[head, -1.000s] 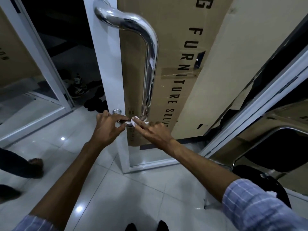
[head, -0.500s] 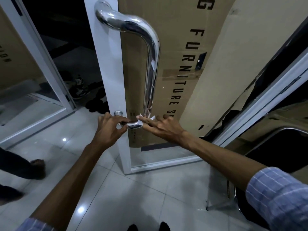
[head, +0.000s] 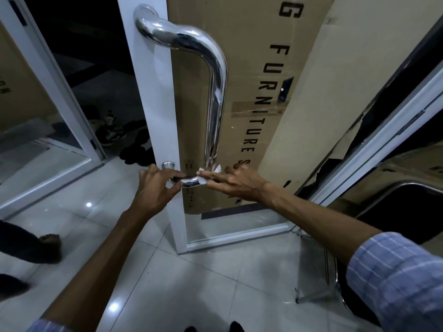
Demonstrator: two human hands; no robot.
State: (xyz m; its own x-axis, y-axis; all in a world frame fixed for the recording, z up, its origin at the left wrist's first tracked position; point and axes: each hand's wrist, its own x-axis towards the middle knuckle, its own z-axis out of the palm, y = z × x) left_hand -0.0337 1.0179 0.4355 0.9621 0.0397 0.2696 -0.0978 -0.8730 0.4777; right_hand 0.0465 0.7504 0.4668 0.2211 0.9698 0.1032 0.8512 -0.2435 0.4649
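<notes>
handle (head: 217,97) lower bend: hidden by fingers (head: 167,173) | tissue (head: 202,180): mostly covered

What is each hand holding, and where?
The left hand grips the door handle at its lower bend; the right hand pinches a white scrap by its edge against that bend.
</notes>
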